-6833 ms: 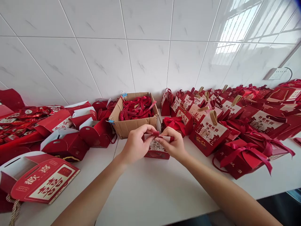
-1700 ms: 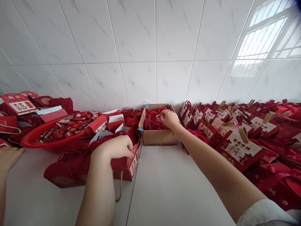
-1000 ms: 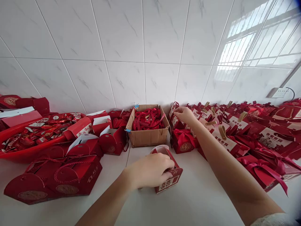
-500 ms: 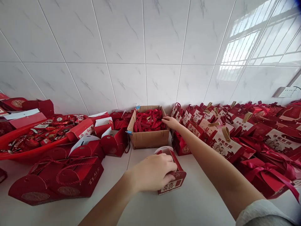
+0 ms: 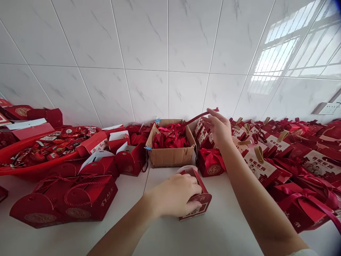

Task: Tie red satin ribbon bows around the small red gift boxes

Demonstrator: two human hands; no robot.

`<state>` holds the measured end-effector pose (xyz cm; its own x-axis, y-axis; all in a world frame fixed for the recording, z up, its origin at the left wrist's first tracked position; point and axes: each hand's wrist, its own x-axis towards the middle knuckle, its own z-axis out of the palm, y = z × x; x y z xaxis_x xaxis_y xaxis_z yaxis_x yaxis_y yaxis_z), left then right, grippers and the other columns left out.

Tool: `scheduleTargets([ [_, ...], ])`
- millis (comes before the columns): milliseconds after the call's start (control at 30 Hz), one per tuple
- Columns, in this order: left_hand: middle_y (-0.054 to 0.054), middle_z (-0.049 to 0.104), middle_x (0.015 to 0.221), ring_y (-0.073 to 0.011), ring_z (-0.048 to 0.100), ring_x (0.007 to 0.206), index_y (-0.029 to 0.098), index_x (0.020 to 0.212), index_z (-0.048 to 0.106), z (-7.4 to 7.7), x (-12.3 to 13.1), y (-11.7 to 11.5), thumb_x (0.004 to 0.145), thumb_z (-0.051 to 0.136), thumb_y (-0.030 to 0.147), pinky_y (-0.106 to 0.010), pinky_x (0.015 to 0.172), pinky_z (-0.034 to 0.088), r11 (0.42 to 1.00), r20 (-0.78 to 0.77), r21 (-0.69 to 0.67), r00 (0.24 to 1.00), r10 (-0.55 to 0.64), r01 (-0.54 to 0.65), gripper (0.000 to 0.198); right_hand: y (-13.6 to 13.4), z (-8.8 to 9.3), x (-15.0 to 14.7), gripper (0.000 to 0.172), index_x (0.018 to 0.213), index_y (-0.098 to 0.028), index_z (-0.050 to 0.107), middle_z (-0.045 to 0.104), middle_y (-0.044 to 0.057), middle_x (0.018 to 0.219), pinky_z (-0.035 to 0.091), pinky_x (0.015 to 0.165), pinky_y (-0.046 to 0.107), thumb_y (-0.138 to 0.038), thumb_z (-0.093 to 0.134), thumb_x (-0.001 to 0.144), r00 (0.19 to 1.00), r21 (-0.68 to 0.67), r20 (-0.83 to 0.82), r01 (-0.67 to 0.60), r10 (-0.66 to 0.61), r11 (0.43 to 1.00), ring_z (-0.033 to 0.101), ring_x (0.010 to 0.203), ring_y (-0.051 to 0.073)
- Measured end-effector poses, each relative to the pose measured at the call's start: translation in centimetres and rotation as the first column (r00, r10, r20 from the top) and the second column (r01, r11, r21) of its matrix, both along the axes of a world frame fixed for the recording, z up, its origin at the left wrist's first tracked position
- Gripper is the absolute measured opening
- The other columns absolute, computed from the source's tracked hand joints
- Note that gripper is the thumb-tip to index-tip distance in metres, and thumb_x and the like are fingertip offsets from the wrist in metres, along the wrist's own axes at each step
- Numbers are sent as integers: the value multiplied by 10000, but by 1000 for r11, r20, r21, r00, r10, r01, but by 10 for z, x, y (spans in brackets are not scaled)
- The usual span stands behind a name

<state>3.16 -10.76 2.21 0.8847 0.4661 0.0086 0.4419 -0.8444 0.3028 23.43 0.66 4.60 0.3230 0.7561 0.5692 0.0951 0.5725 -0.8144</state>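
Observation:
My left hand (image 5: 181, 195) is closed over the near side of a small red gift box (image 5: 200, 206) on the white tabletop, fingers curled over its top. Up and to the right, my right hand (image 5: 218, 126) pinches the end of a dark red ribbon (image 5: 198, 116). That ribbon runs taut from the fingertips down into a brown cardboard box (image 5: 172, 158). Inside the cardboard box lies a tangled heap of red ribbons (image 5: 170, 137). Close below my right hand stands a red box with a bow (image 5: 211, 161).
At left, an orange-red basin (image 5: 34, 169) holds wrapped sweets (image 5: 53, 145). Several red boxes with rope handles (image 5: 80, 199) stand in front of it. Rows of printed gift boxes (image 5: 262, 165) fill the right side. A tiled wall (image 5: 144, 39) rises behind.
My right hand has lifted from the cardboard box up and to the right, drawing a ribbon out. The left hand stays on the small box.

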Motion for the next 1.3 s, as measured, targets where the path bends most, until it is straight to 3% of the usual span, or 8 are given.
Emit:
scheduleTargets([
  [100,-39,653,886,-203,605,851,196,841,643,-1,0,0,820,531,312,-310,720,454,1000,0,-7,1000,7,-7,162,-32,-3,11,353,1100,-172,637,650,81,1084,518,878,399,-248,570,762,976,140,-209,-27,56,990,672,925,197],
  [267,-39,656,911,-202,605,859,205,892,652,-1,2,-2,814,532,287,-307,732,448,1000,-36,-10,999,20,-21,165,-58,-13,38,294,978,-179,686,617,71,1182,542,819,370,-184,564,710,889,212,-457,107,1,971,694,815,177],
  [433,-26,653,879,-194,593,866,201,832,632,-2,5,-4,828,518,261,-305,761,428,1000,-14,6,999,30,-30,129,-60,-10,64,301,939,-137,701,637,90,1130,552,705,329,-167,540,687,826,189,-554,252,-109,949,692,690,164],
  [733,-8,654,922,-188,591,888,214,865,627,-1,7,-2,840,517,279,-298,764,408,999,-14,-33,1000,27,-28,131,-70,-6,88,326,887,-194,699,605,43,1157,530,737,361,-130,471,664,699,129,-687,387,-200,913,689,739,167],
  [900,-6,653,944,-182,588,893,217,874,629,0,9,-2,845,516,275,-295,787,396,997,-33,-55,999,43,-44,130,-83,0,88,350,883,-215,698,566,39,1184,525,763,366,-149,412,692,667,188,-709,491,-228,851,675,738,144],
  [967,-2,655,926,-180,584,890,214,847,627,0,10,-3,838,527,258,-293,800,388,998,-21,-53,999,30,-31,109,-83,-1,89,346,886,-222,691,566,45,1177,533,765,389,-173,405,698,686,190,-685,494,-246,849,675,783,172],
  [1100,8,642,880,-166,574,852,207,812,615,0,11,-2,831,530,240,-284,793,380,1000,-10,-20,1000,22,-22,93,-76,-6,93,300,874,-242,675,547,44,1225,556,731,404,-206,435,699,702,142,-678,414,-216,899,656,920,233],
  [1300,19,634,861,-155,566,835,206,798,607,-1,10,-2,828,533,227,-275,800,373,999,-24,-32,1000,17,-18,82,-73,-7,94,302,897,-164,676,516,67,1260,545,778,309,-183,417,743,727,291,-686,240,27,926,638,987,203],
])
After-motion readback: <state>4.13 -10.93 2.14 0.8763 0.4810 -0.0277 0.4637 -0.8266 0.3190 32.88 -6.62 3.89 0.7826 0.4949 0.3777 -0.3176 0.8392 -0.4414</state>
